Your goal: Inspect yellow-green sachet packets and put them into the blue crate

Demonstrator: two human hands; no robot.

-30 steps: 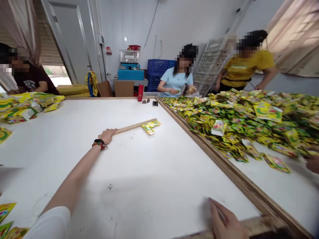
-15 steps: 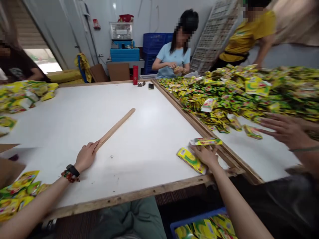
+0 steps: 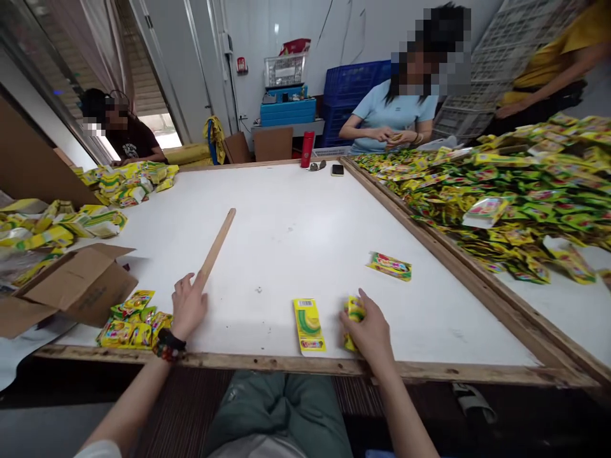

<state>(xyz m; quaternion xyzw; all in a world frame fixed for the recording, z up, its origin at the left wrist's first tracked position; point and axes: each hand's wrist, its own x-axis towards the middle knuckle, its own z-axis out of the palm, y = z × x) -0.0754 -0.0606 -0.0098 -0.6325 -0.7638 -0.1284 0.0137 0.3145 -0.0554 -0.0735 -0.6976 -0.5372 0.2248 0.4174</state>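
Note:
My left hand point(image 3: 189, 310) is closed on the near end of a flat wooden stick point(image 3: 218, 242), which lies slanting away across the white table point(image 3: 267, 254). With my right hand point(image 3: 372, 327) I grip a small yellow carton point(image 3: 355, 308) near the table's front edge; my fingers cover part of it. Just left of it lies a flat yellow and green carton point(image 3: 309, 324). Another printed carton point(image 3: 390, 266) rests farther off, to the right, apart from both hands.
Small yellow packets point(image 3: 131, 327) and an open cardboard box point(image 3: 79, 283) are at left. Behind a wooden divider point(image 3: 429, 238), packets point(image 3: 525, 184) are heaped. A red flask point(image 3: 307, 149) and phone point(image 3: 337, 170) stand near the far edge. Co-workers sit across and left; another stands right.
The view has swung left. My left hand has drawn the stick leftward and turned it. My right hand has come from the divider toward the middle with a carton; one carton lies behind it.

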